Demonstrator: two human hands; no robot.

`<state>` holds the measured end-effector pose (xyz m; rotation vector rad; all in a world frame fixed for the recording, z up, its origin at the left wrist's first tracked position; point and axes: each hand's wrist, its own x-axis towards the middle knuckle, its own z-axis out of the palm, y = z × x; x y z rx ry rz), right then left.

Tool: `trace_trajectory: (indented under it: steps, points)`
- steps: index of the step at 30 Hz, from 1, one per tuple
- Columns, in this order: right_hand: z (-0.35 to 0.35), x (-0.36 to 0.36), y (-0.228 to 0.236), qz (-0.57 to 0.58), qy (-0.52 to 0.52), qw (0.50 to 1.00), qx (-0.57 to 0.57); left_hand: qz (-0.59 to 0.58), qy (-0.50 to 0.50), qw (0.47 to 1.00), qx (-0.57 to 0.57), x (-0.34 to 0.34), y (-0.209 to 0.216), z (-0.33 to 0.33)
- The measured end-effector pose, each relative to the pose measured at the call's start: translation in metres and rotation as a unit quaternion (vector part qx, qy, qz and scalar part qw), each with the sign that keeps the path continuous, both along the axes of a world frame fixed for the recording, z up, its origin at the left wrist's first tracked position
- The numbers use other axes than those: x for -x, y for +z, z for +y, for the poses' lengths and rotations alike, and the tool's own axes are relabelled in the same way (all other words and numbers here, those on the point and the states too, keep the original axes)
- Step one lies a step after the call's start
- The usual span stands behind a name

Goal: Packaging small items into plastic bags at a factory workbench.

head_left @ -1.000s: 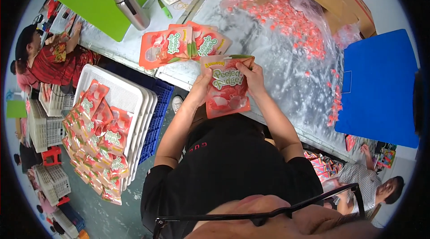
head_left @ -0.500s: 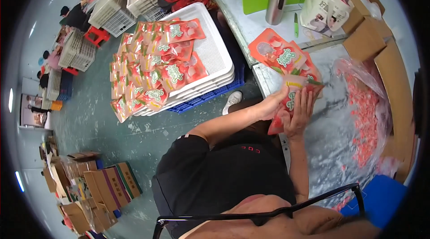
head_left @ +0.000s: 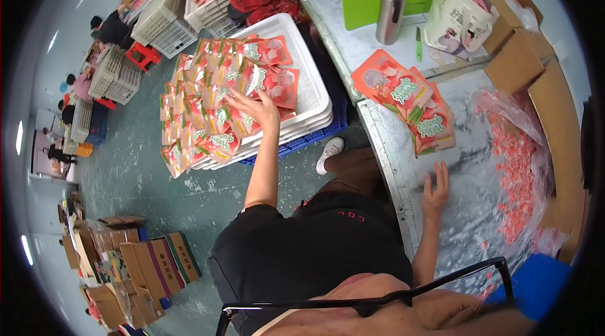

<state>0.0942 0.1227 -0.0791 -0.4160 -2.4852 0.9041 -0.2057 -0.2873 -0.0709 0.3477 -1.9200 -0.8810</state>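
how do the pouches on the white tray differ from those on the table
The tray pouches form a large heap; the table pouches are just a few, overlapping. The left hand is over the tray pouches, while the right hand is near the table pouches, apart from them. Both sets are red and beige.

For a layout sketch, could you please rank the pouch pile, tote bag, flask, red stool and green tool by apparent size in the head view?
Largest to smallest:
1. Pouch pile
2. Tote bag
3. Flask
4. Red stool
5. Green tool
The stool probably looks small partly because it stands farther off.
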Motion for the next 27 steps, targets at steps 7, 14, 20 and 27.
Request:
trace_trajectory:
  steps: [7,14,20,27]
  points:
    - [0.025,-0.004,-0.021,0.030,-0.123,0.989,0.069,-0.032,-0.516,0.846,0.131,-0.045,0.045,0.185]
    - [0.003,-0.002,-0.018,0.042,-0.150,0.984,0.092,-0.185,-0.468,0.824,0.261,-0.044,-0.015,0.307]
    - [0.011,-0.006,-0.029,0.064,-0.147,0.987,0.021,-0.202,-0.543,0.801,0.150,-0.027,-0.027,0.303]
    - [-0.003,0.020,-0.004,0.130,-0.108,0.977,-0.130,-0.395,-0.588,0.706,-0.012,-0.039,0.020,0.286]
